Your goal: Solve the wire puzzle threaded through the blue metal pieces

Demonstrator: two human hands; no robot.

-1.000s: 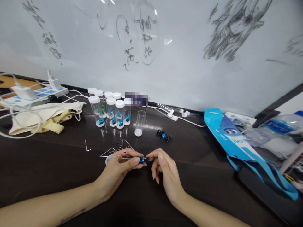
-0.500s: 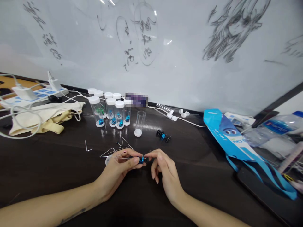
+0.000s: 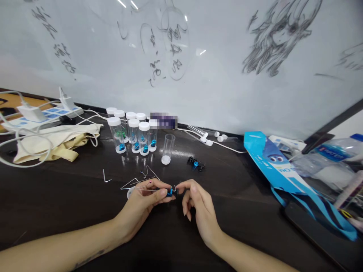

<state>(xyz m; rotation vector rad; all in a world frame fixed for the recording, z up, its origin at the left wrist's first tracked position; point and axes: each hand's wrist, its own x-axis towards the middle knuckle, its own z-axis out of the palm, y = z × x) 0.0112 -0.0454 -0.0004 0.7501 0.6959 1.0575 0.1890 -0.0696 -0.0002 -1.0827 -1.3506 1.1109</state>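
Observation:
Between thumb and fingers of my left hand (image 3: 144,200) is a small blue-and-black metal part (image 3: 170,192). A thin metal rod (image 3: 147,189) crosses the same hand, and a short bent metal end shows at the part's right side. My right hand (image 3: 200,206) is just to the right, fingers loosely bent and apart. Its index fingertip is close to the bent end; a small gap seems to separate them. Beyond the left hand lie several bent wire-like keys (image 3: 133,183), and a white cap (image 3: 130,192) is partly hidden by that hand.
Capped clear tubes (image 3: 143,136) with blue or green parts stand back left; an uncapped tube (image 3: 168,145) is nearer. Small black and blue parts (image 3: 195,163) lie right of it. An L-shaped key (image 3: 106,176), a cloth bag (image 3: 56,141) and a blue bag (image 3: 263,158) lie around.
My right index fingertip has shifted slightly away from the bent metal end, which now shows more clearly. My left hand keeps its hold; the view has tilted a little.

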